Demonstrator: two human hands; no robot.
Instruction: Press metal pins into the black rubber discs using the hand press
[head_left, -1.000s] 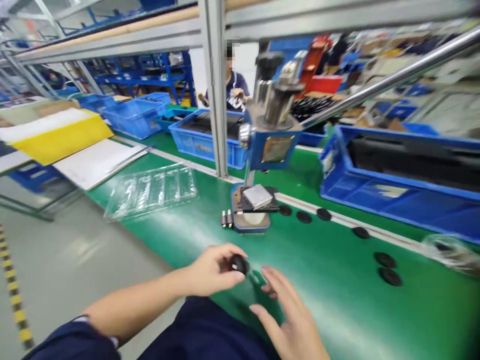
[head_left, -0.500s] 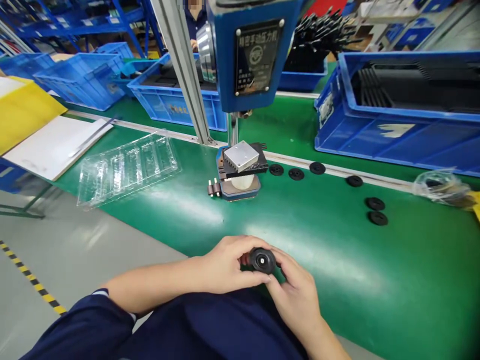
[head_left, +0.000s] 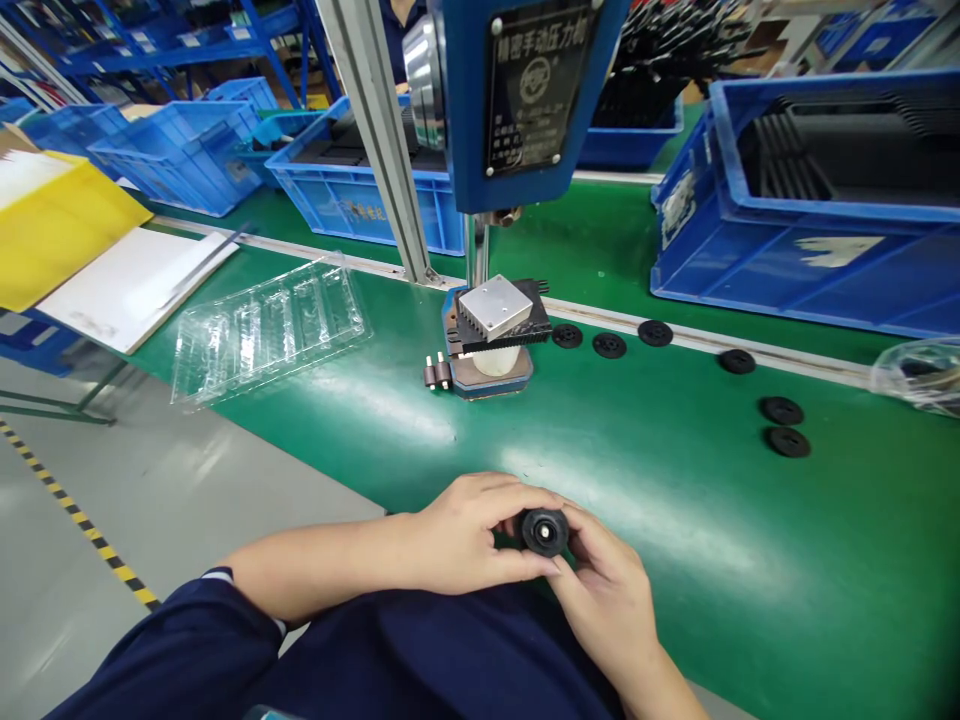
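Between my two hands, close to my body, is a round black plastic wheel (head_left: 545, 532) with a light pin end showing at its centre. My left hand (head_left: 480, 535) grips it from the left, thumb below and fingers above. From the right, my right hand (head_left: 606, 580) closes on the same wheel, its thumb near the left thumb's tip. What lies behind the wheel is hidden. Farther off stands a blue hand press (head_left: 517, 110), with a silver finned metal block (head_left: 495, 306) and a black slotted piece (head_left: 536, 318) on its base. Two small dark rollers with white pins (head_left: 437, 373) stand beside it.
Several flat black discs (head_left: 609, 345) lie on the green table (head_left: 675, 500) right of the press. Blue bins (head_left: 810, 250) with black parts line the back. A clear plastic tray (head_left: 270, 330) lies left, near a white board (head_left: 142, 280). A metal post (head_left: 379, 140) rises behind the press.
The view has shifted slightly, so most things sit a little farther right or left of before. Both hands keep hold of the wheel, whose face now turns more toward me.
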